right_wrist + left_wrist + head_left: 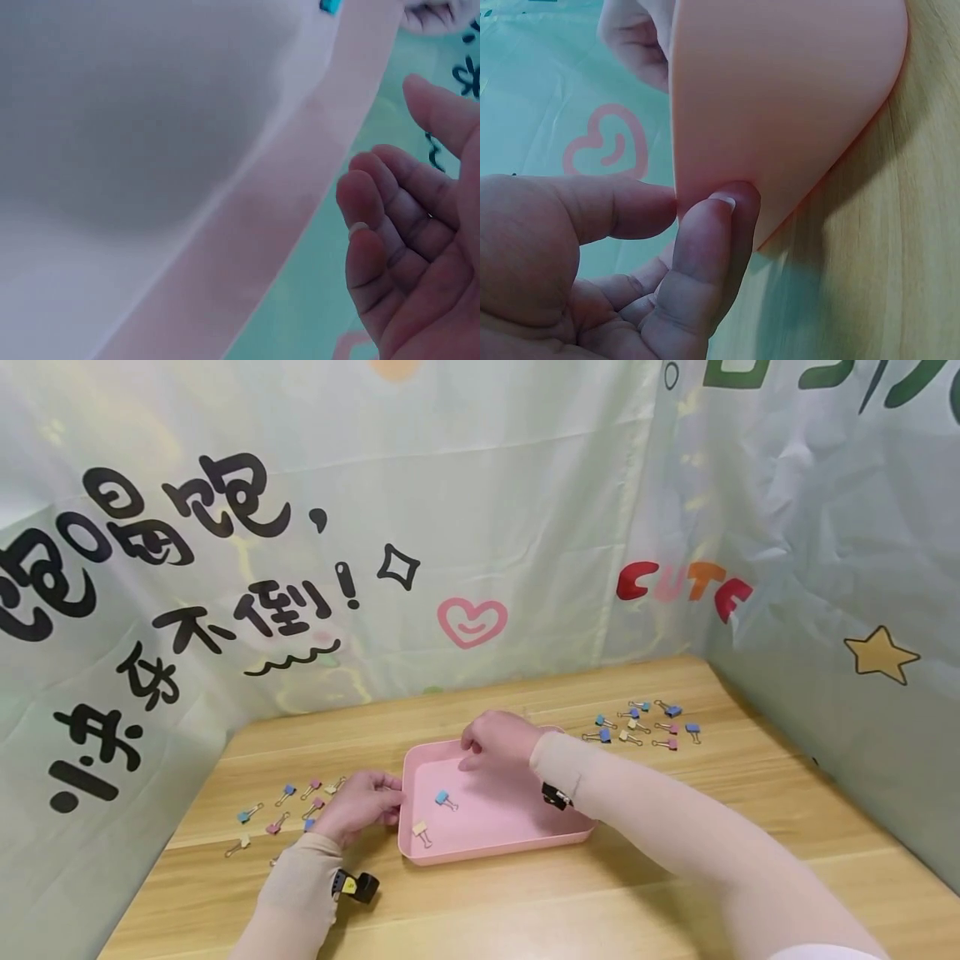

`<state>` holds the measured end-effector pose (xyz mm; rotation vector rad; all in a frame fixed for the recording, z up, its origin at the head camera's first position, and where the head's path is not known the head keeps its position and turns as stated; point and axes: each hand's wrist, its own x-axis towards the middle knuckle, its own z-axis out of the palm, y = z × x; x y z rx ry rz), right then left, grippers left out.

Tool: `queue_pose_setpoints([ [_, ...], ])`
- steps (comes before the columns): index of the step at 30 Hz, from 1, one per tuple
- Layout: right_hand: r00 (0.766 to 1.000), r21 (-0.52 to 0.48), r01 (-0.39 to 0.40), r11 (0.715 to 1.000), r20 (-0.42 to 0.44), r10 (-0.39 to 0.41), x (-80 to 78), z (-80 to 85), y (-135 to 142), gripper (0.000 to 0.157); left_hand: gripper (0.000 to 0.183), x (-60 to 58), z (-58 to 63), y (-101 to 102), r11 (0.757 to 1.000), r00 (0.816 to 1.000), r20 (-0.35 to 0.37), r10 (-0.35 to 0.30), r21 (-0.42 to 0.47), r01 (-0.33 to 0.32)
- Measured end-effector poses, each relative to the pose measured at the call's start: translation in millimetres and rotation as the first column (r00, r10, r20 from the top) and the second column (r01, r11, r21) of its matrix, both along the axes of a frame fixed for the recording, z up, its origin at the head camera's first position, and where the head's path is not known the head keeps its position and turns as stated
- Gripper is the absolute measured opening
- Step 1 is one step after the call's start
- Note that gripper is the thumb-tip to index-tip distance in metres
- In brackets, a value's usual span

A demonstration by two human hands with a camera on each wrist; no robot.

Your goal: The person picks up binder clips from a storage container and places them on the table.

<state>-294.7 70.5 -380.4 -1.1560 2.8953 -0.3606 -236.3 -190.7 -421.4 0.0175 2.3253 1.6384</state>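
A shallow pink tray (487, 837) rests on the wooden table. Inside lie a blue binder clip (442, 797) and a pale yellow binder clip (420, 829), toward its left end. My left hand (363, 803) holds the tray's left wall from outside; in the left wrist view its fingertips (705, 232) bear on the wall and one digit meets the rim. Over the tray's far side hovers my right hand (501, 742), fingers loosely bent. Nothing shows between those fingers (364, 262) in the right wrist view.
Several coloured binder clips (276, 823) are scattered left of the tray, partly behind my left hand. Another scattered group of clips (632, 737) lies at the far right. Printed fabric (525, 527) hangs along the table's back and sides.
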Motion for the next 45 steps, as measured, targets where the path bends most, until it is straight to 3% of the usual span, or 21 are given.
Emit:
queue_pose_setpoints([
  [5, 0.997, 0.06, -0.074, 0.995, 0.024, 0.073, 5.4, -11.3, -24, 0.03, 0.02, 0.8, -0.8, -3, 1.0, 1.0, -0.002, 0.004, 0.003, -0.004],
  [13, 0.995, 0.071, -0.076, 0.995, 0.072, 0.071, 13.6, -30.3, -43, 0.027, 0.019, 1.4, -0.5, 0, 1.0, 1.0, 0.006, 0.027, -0.012, -0.027],
  [27, 0.995, 0.072, -0.091, 0.993, 0.037, 0.088, 22.7, -31.7, -48, 0.025, 0.019, -0.6, -0.8, 1, 0.999, 0.999, 0.006, 0.034, -0.016, -0.034],
  [38, 0.995, 0.069, -0.094, 0.993, -0.026, 0.096, 26.3, -35.3, -56, 0.011, 0.02, 2.4, 3.1, 2, 1.0, 1.0, 0.005, 0.012, -0.004, -0.012],
  [45, 0.997, 0.066, -0.079, 0.995, 0.027, 0.078, 23.4, -29.9, -49, 0.009, 0.021, 1.4, 1.6, 2, 1.0, 1.0, -0.003, 0.02, -0.012, -0.02],
])
